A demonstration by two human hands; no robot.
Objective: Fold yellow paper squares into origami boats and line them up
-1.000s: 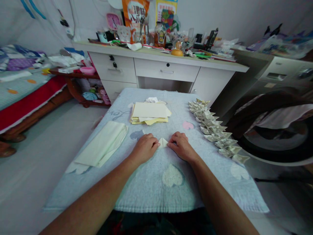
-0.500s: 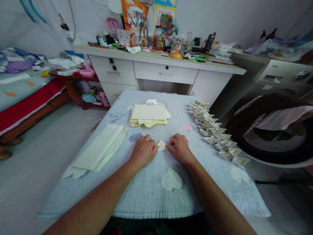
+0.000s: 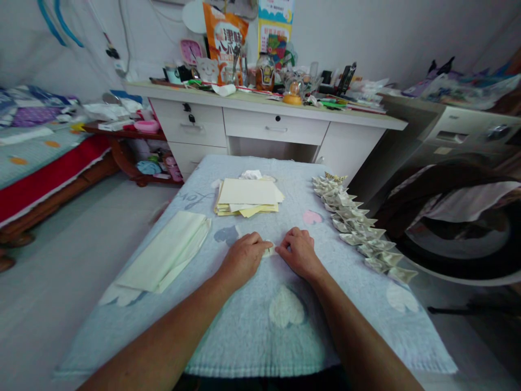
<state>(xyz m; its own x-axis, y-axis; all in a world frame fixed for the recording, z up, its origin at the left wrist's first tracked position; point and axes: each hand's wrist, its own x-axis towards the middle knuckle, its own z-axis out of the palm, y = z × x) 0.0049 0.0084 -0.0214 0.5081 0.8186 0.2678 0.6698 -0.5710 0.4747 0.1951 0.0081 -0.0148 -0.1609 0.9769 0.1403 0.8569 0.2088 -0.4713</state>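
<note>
A small piece of folded cream paper (image 3: 270, 251) lies on the cloth-covered table, between my two hands and partly hidden by fingers. My left hand (image 3: 245, 255) has its fingers curled, with the thumb and forefinger reaching over the paper's left and upper part. At its right edge, my right hand (image 3: 298, 251) holds the paper with thumb and fingertips, the other fingers bent. Beyond my hands is a stack of cream and yellow paper sheets (image 3: 248, 191). Off to the right runs a row of folded paper boats (image 3: 358, 227), several of them nested together.
A large folded pale sheet (image 3: 165, 252) lies left on the table. Crumpled white paper (image 3: 251, 174) sits behind the stack. A cluttered white desk (image 3: 277, 119) stands at the far side, a washing machine (image 3: 456, 141) at the right, a bed (image 3: 44, 157) at the left.
My left thumb and forefinger have moved right over the folded paper, covering its peak. The right hand stays at its edge. The whole view has shifted slightly downward.
</note>
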